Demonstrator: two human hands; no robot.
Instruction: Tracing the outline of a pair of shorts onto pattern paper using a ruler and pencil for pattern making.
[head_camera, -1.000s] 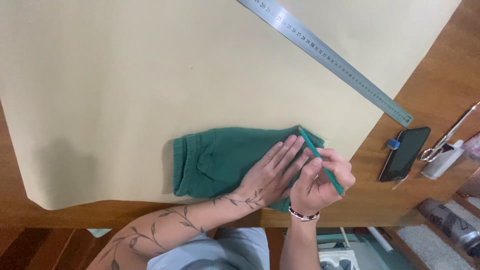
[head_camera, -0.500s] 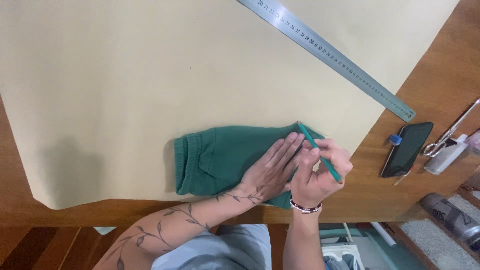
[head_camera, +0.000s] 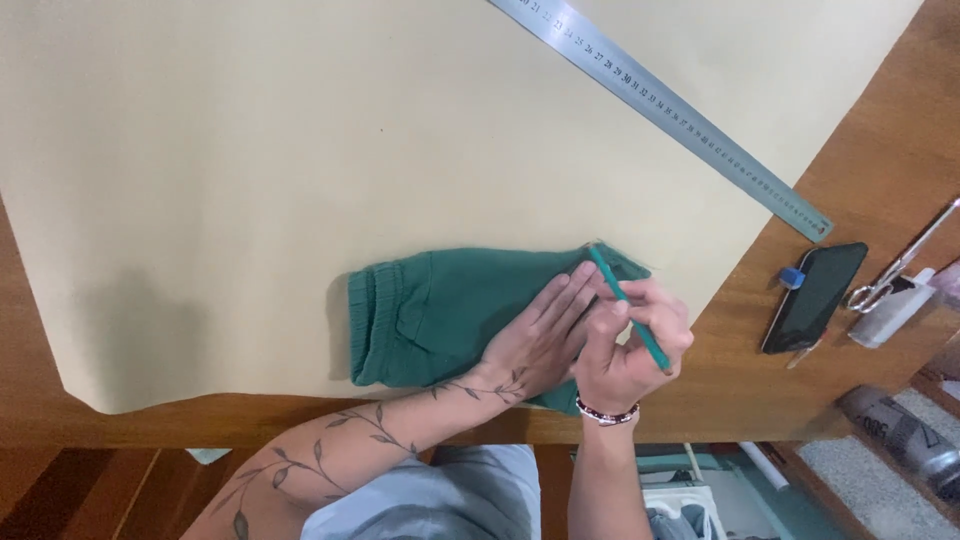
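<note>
A small pair of green shorts (head_camera: 440, 310) lies folded flat on a large sheet of tan paper (head_camera: 300, 150) near the table's front edge. My left hand (head_camera: 540, 335) presses flat on the shorts, fingers spread toward their right end. My right hand (head_camera: 630, 350) grips a green pencil (head_camera: 625, 300), whose tip touches the paper at the shorts' upper right corner.
A long steel ruler (head_camera: 660, 105) lies diagonally across the paper's upper right. On the bare wooden table (head_camera: 870, 150) to the right sit a dark phone (head_camera: 815, 295), a small blue piece (head_camera: 791, 277), scissors (head_camera: 905, 265) and a white eraser-like block (head_camera: 890, 318).
The pencil tip has crept up along the shorts' right edge to the top corner. My left hand stays pressed on the fabric.
</note>
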